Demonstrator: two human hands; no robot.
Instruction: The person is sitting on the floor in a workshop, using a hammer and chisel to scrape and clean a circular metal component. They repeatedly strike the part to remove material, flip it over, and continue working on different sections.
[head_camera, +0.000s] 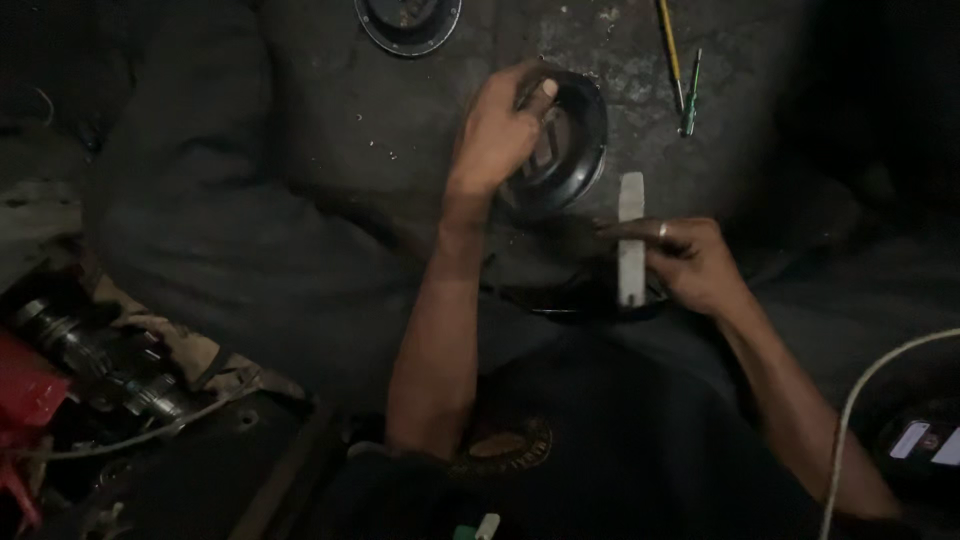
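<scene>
Head view, dim light. Our left hand (497, 130) sits on the near-left rim of a black round bowl-shaped part (570, 150) on the stained floor (400, 130); fingers curled over the rim, thumb inside, pinching what looks like a small metal piece (549, 125) — can't tell exactly what. Our right hand (690, 262) is closed around a pale flat bar (631, 240), gripped near its lower half, the bar standing upright out of the fist, just beside the bowl's near-right edge. Beyond the right hand, well apart: two thin tools, one yellow (670, 50), one green (691, 95). Beyond the left hand, another round black part (408, 22) at the frame's top edge. A white cable (860, 400) runs near our right forearm.
</scene>
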